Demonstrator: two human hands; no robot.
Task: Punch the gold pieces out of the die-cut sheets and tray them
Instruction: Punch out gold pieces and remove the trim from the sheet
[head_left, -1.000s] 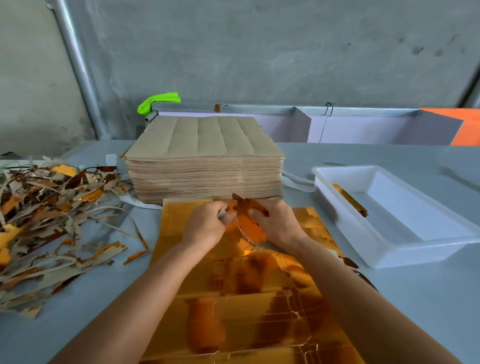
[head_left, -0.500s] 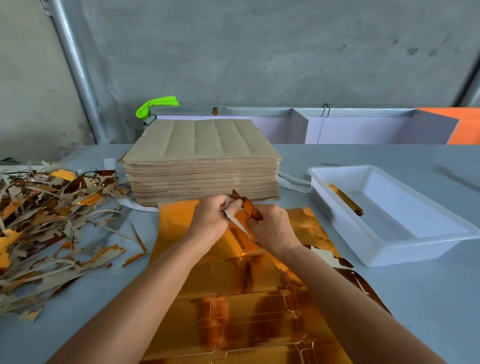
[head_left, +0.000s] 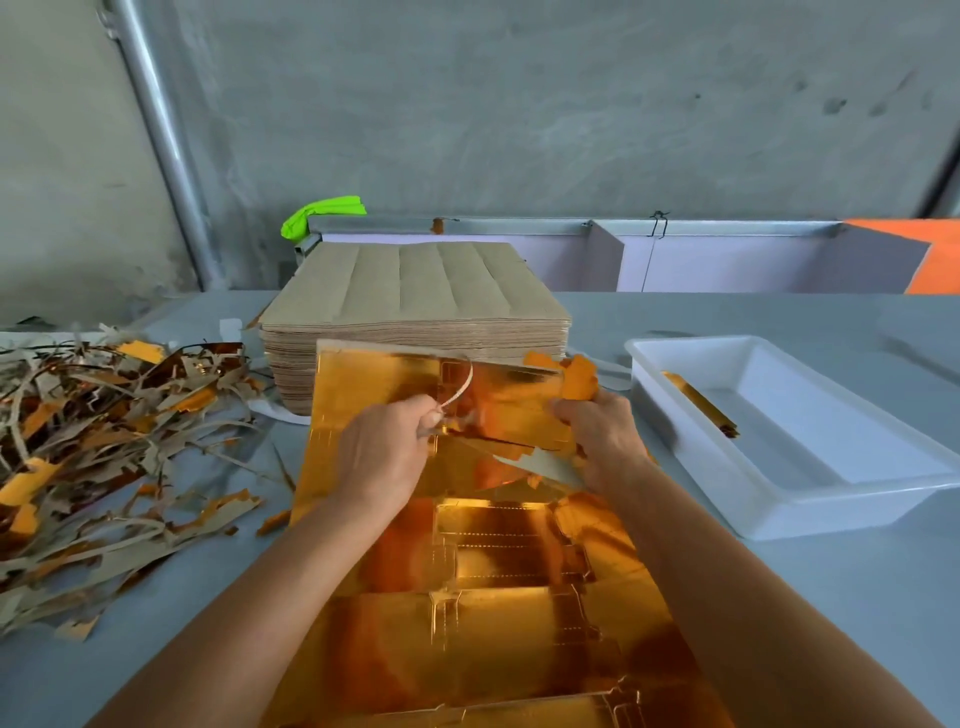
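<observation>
A shiny gold die-cut sheet (head_left: 467, 613) lies in front of me, its far end lifted off the table. My left hand (head_left: 387, 452) pinches the sheet near its upper middle, with a thin pale strip curling up from the fingers. My right hand (head_left: 597, 436) grips a torn gold piece (head_left: 576, 376) at the sheet's far right corner, pulled away to the right. A ragged tear runs between the hands. To the right, the white tray (head_left: 769, 499) holds gold pieces (head_left: 701, 402) along its left wall.
A tall stack of brown-backed sheets (head_left: 415, 291) stands behind the gold sheet. A heap of torn scrap strips (head_left: 98, 447) covers the table's left side. A metal rail and lavender panels (head_left: 675, 254) line the back edge, with a green cloth (head_left: 317, 213) on it.
The hands have moved apart, the right one pulling its gold piece to the right. The sheet's far end has risen and tipped up in front of the stack.
</observation>
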